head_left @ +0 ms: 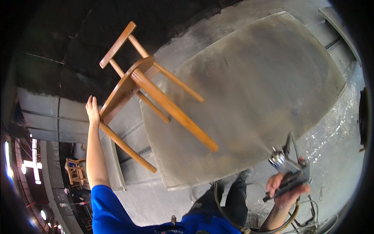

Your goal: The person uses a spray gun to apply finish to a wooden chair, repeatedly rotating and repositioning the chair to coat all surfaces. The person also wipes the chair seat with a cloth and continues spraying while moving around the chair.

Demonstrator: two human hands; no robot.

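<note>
A small wooden chair with an orange-brown finish hangs tilted in the air, its round legs pointing down to the right. My left hand is closed on the edge of its seat. At the lower right my right hand grips a metal spray gun, fingers wrapped round the handle. From the gun's nozzle a faint mist drifts up and left, toward the chair legs. A hose runs from the gun's handle down past my right forearm.
Below the chair lies a large grey board with stained patches. Dark wall panels rise at the far left. More wooden chairs and a person are at the left. Hoses and cables lie on the floor at the lower right.
</note>
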